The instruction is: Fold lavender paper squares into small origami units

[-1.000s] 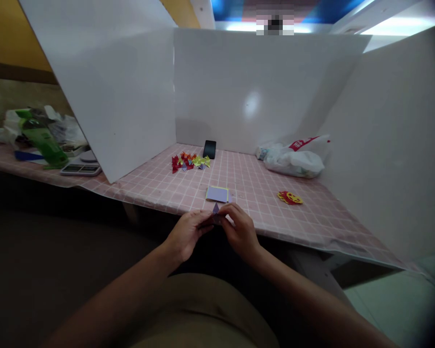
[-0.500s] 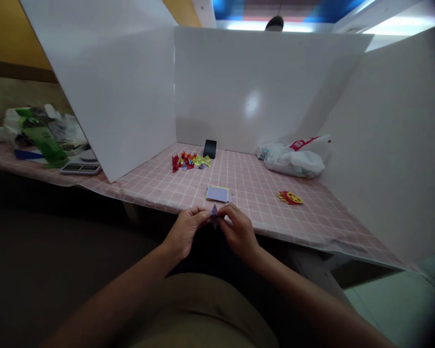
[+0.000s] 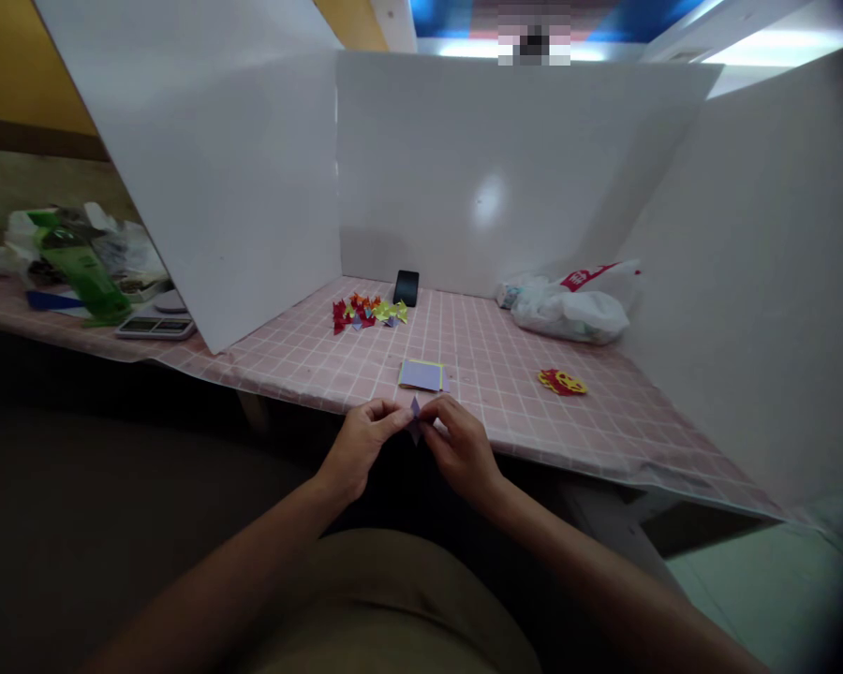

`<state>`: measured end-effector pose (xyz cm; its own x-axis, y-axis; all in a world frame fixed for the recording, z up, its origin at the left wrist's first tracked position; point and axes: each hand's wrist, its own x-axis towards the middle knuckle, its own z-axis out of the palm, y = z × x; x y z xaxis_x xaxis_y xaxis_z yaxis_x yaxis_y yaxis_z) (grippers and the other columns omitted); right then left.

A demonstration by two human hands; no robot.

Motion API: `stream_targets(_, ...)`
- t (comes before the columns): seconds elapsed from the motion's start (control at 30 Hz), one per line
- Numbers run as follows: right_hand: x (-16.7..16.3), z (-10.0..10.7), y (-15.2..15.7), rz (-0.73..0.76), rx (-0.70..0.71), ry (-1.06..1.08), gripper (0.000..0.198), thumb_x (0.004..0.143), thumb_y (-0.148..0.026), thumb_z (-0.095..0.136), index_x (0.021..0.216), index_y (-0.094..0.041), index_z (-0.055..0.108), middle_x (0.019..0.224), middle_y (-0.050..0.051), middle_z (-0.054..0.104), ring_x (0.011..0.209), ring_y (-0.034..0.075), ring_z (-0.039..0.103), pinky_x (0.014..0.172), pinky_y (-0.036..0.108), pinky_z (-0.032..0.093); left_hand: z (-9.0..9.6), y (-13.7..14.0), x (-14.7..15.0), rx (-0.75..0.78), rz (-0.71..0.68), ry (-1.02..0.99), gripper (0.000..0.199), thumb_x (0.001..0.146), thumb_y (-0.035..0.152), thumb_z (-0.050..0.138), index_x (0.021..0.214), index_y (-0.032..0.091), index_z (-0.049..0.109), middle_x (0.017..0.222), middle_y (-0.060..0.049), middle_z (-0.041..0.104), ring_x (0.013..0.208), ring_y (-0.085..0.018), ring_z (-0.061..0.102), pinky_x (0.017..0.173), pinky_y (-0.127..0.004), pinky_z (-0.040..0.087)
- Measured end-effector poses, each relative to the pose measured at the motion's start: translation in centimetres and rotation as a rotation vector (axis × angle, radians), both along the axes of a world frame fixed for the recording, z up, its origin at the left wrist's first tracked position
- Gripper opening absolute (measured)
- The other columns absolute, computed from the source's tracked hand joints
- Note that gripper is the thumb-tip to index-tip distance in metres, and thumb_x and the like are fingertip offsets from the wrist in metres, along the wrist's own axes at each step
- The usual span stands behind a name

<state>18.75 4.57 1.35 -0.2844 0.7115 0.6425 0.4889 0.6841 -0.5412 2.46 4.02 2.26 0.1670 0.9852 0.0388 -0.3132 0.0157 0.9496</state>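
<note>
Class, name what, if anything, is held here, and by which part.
A purple folded paper, held at its middle, from either side, by the left hand and right hand.

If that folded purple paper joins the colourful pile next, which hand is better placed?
Probably the left hand: it pinches the folded purple paper and sits nearer the colourful pile. The right hand pinches it too, but farther away.

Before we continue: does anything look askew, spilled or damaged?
The lilac-and-yellow square paper stack toward the front of the pink checked tablecloth is uneven: yellow edges and a lilac corner stick out. No spill shows.
</note>
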Motion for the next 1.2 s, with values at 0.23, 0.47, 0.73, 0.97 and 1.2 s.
stream_targets(0.23,0.0,0.0,-0.1,-0.004,0.019,-0.035,0.013,0.087,-0.01,0.051,0.084,-0.022,0.053,0.082,0.004,0.059,0.079,0.02,0.057,0.071,0.034,0.045,0.3,-0.1,-0.1,-0.014,0.03,0.008,0.011,0.069,0.022,0.077,0.075,0.016,0.07,0.075,0.0,0.067,0.073,-0.014,0.058,0.078,-0.029,0.042)
stream_targets(0.47,0.0,0.1,-0.2,0.005,-0.004,-0.018,0.013,0.087,-0.01,0.052,0.083,-0.022,0.053,0.082,0.004,0.059,0.079,0.02,0.057,0.071,0.033,0.045,-0.2,-0.1,0.0,-0.066,-0.019,-0.095,0.01,0.073,0.025,0.074,0.076,0.016,0.071,0.075,0.0,0.066,0.074,-0.013,0.057,0.078,-0.027,0.042)
stream_targets(0.73,-0.1,0.1,-0.2,-0.014,-0.034,0.005,0.012,0.088,-0.011,0.053,0.082,-0.022,0.055,0.081,0.004,0.059,0.078,0.02,0.057,0.071,0.033,0.045,-0.6,0.2,0.1,-0.024,0.036,-0.075,0.011,0.076,0.028,0.073,0.074,0.017,0.07,0.077,0.0,0.066,0.077,-0.014,0.059,0.082,-0.028,0.044)
stream_targets(0.97,0.0,0.1,-0.1,-0.007,-0.031,0.019,0.011,0.088,-0.012,0.053,0.083,-0.022,0.055,0.081,0.004,0.059,0.077,0.02,0.057,0.07,0.033,0.045,-0.3,-0.1,-0.2,0.059,0.053,0.019,0.015,0.078,0.028,0.073,0.089,0.018,0.072,0.088,-0.001,0.07,0.085,-0.015,0.061,0.085,-0.029,0.044)
stream_targets(1.2,0.0,0.0,0.0,-0.016,-0.033,0.023,0.011,0.087,-0.012,0.054,0.082,-0.022,0.055,0.081,0.004,0.059,0.077,0.02,0.056,0.071,0.033,0.044,-0.3,-0.2,-0.4,0.177,0.092,0.158,0.011,0.078,0.027,0.073,0.082,0.018,0.068,0.081,0.0,0.066,0.08,-0.016,0.061,0.08,-0.029,0.046)
